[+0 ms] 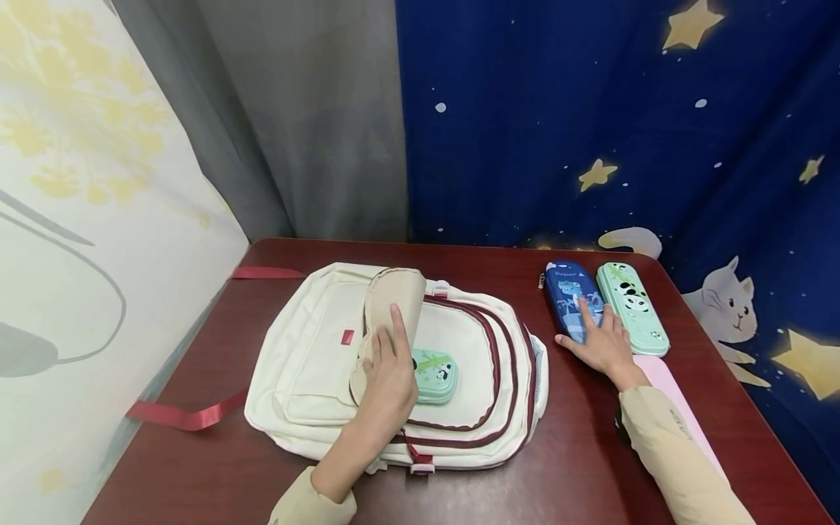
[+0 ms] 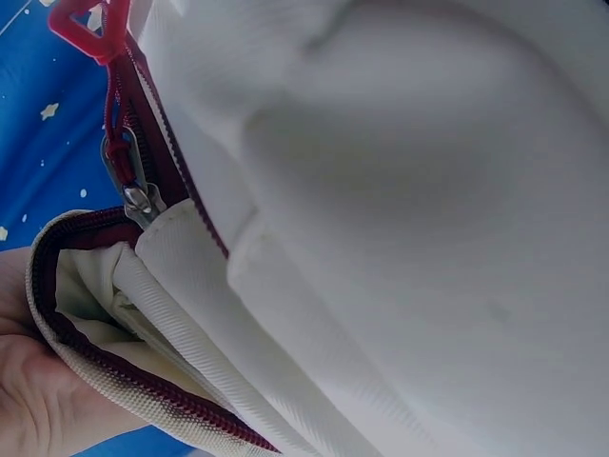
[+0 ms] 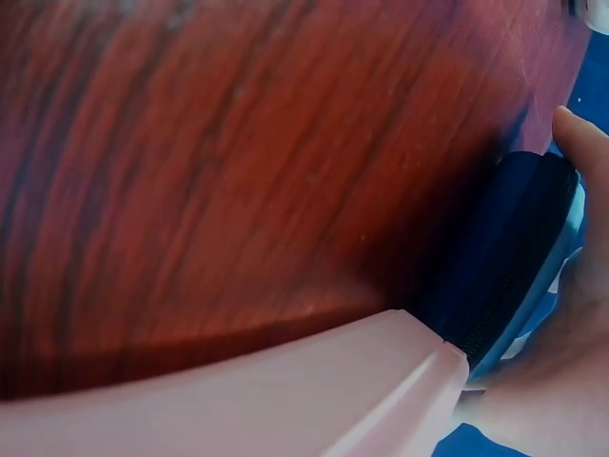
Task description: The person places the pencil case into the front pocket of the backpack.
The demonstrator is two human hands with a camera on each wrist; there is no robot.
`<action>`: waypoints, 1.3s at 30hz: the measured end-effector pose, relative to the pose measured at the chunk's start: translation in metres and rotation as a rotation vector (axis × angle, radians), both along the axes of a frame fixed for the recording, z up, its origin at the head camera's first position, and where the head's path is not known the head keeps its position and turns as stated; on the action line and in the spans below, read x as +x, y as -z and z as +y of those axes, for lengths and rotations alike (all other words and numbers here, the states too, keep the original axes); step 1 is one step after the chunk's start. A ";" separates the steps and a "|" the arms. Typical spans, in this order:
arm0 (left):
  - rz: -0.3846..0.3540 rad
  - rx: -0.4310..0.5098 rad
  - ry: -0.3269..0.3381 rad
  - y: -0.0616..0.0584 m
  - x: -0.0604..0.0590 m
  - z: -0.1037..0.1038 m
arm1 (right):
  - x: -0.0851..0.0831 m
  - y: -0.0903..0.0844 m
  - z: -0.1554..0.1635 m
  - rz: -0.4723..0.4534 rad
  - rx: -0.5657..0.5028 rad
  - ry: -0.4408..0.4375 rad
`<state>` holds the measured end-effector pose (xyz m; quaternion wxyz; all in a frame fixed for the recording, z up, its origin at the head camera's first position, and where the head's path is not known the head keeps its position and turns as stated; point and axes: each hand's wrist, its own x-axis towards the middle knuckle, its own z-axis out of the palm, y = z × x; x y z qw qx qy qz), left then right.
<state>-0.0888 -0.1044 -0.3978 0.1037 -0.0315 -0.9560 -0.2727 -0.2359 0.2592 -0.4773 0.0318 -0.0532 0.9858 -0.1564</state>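
A cream backpack [image 1: 459, 321] with dark red zippers lies on the table. My left hand [image 1: 389, 375] rests its extended fingers on the folded-back pocket flap [image 1: 402, 295]; the left wrist view shows the zipper edge [image 2: 143, 381] of that flap beside the hand. Just right of this hand, a mint-green panda pencil case [image 1: 436, 375] lies on the bag, its left end hidden. Spread over a dark blue dinosaur pencil case [image 1: 567, 288] is my right hand [image 1: 600, 343], fingers touching its top and thumb near its lower left edge.
Beside the blue case lies another mint-green panda pencil case [image 1: 633, 306]. A pink case [image 1: 682, 415] sits partly under the right sleeve. Red straps [image 1: 187, 417] trail from the bag to the left table edge. Curtains [image 1: 525, 124] hang behind the table [image 1: 505, 496].
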 end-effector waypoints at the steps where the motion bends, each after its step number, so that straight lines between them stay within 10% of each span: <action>1: 0.004 0.000 0.000 0.000 0.000 0.000 | 0.000 0.001 0.000 0.003 -0.001 0.004; 30: -0.022 0.130 -0.019 0.005 0.006 0.001 | 0.000 0.007 -0.001 0.192 0.033 0.039; 39: -0.013 0.081 -0.015 0.006 0.005 0.001 | 0.000 0.009 -0.002 0.113 -0.031 0.062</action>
